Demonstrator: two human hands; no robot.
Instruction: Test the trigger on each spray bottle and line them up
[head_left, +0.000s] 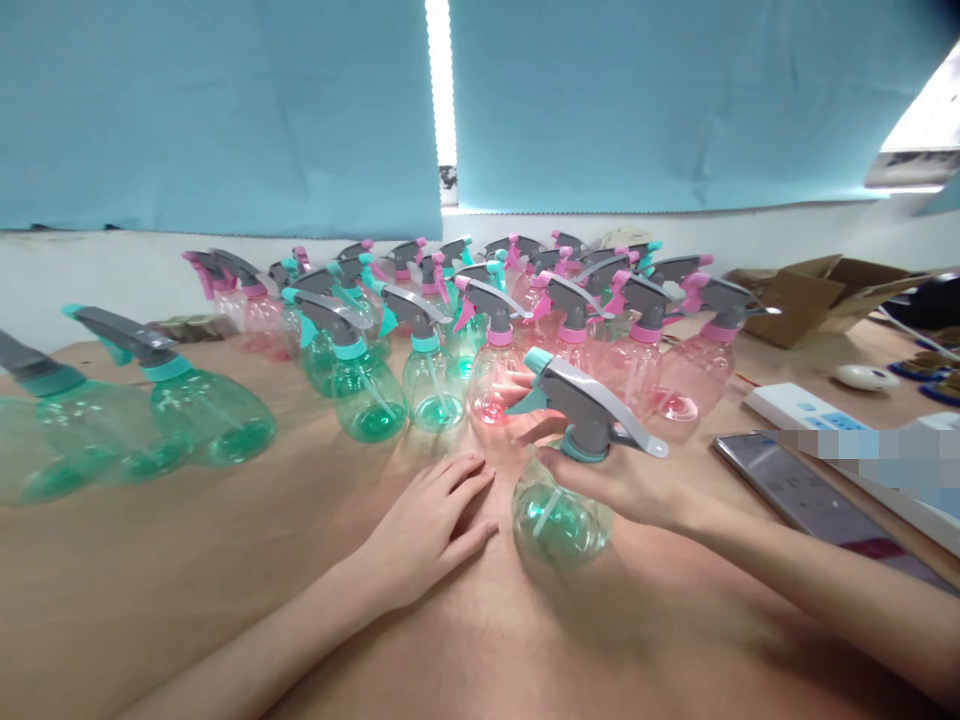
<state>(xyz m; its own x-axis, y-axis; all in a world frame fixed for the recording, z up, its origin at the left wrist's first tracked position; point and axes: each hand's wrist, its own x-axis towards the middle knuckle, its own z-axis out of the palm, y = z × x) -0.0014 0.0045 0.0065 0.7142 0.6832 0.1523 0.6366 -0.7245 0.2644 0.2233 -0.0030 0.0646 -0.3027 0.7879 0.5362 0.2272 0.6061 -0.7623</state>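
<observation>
My right hand (611, 480) is wrapped round the neck of a green spray bottle (559, 525) with a grey head and a teal nozzle. Its nozzle points left and the bottle looks upright, at or just above the table (315, 580). Flat on the wood beside it lies my left hand (431, 520), fingers stretched out and holding nothing. Just beyond my hands stand a green spray bottle (367, 395), a clear green one (433, 390) and a pink one (491, 375). The right fingers partly cover the view of the pink bottle's base.
Several more pink and green bottles fill the back of the table. At the left stand green bottles (214, 420). On the right are a phone (795, 490), a white power strip (810, 410), a mouse (866, 378) and an open cardboard box (817, 295). Blue curtains (225, 110) hang behind.
</observation>
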